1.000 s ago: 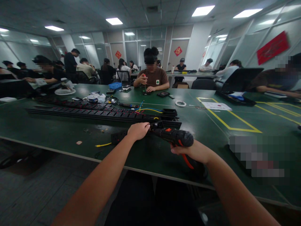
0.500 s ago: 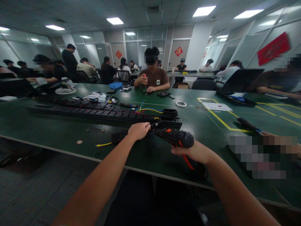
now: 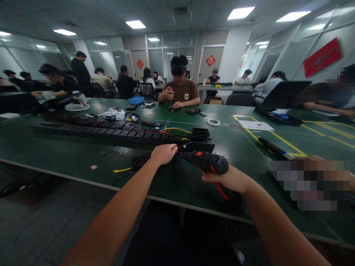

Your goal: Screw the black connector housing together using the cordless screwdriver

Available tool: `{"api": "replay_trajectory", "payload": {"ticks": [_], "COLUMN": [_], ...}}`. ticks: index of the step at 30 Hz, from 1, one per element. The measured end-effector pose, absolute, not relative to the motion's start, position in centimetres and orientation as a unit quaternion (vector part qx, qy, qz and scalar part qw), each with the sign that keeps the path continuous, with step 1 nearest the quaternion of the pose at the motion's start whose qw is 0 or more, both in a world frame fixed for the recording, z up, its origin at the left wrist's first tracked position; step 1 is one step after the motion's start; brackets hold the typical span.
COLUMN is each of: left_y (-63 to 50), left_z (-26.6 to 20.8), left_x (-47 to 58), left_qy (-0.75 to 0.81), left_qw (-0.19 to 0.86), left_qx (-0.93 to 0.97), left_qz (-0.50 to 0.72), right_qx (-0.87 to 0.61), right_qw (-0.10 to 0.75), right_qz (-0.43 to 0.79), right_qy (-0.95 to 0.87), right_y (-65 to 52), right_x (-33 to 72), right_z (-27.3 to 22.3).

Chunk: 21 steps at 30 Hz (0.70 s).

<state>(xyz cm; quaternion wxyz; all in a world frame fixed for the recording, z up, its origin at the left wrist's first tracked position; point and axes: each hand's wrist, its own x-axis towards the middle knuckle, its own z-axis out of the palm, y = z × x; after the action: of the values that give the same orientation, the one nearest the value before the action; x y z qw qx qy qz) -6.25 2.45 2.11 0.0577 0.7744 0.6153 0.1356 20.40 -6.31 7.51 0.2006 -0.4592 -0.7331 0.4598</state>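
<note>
My right hand (image 3: 222, 177) is wrapped round the grip of a black and orange power drill (image 3: 206, 160), whose front end points left. Directly before the drill's tip, my left hand (image 3: 163, 153) is closed on a short black socket piece (image 3: 140, 161) that shows on both sides of it. A yellow wire (image 3: 123, 170) sticks out from that piece's left end. My fingers and the drill hide where the tip meets the part. Just behind my left hand lie long black power strips (image 3: 119, 135) with rows of sockets.
Blue and yellow wires (image 3: 177, 129) trail over the strips. Beyond stand a white ring of tape (image 3: 213, 122) and a blue bin (image 3: 136, 100). A person opposite holds a red-handled screwdriver (image 3: 171, 94). At right, another person's hand (image 3: 318, 162) is near a dark-handled tool (image 3: 273, 147).
At right, the other person's hand and the dark-handled tool have moved left and slightly back. My own hands and the drill stay nearly where they were.
</note>
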Motion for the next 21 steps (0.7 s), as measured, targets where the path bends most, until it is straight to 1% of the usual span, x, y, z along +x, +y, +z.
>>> {"api": "replay_trajectory", "payload": {"ticks": [7, 21], "left_y": [2.37, 2.31], "left_z": [2.24, 2.26], "left_x": [-6.30, -6.25], "left_qy": [0.619, 0.620], "left_qw": [0.061, 0.057], "left_qx": [0.772, 0.772], "left_qz": [0.127, 0.127], "right_qx": [-0.451, -0.479], "right_qw": [0.205, 0.193], "right_qz": [0.448, 0.443], "right_qy": [-0.744, -0.733], "right_y": [-6.29, -6.12], "right_x": [20.33, 20.58], "right_z": [7.49, 6.96]}}
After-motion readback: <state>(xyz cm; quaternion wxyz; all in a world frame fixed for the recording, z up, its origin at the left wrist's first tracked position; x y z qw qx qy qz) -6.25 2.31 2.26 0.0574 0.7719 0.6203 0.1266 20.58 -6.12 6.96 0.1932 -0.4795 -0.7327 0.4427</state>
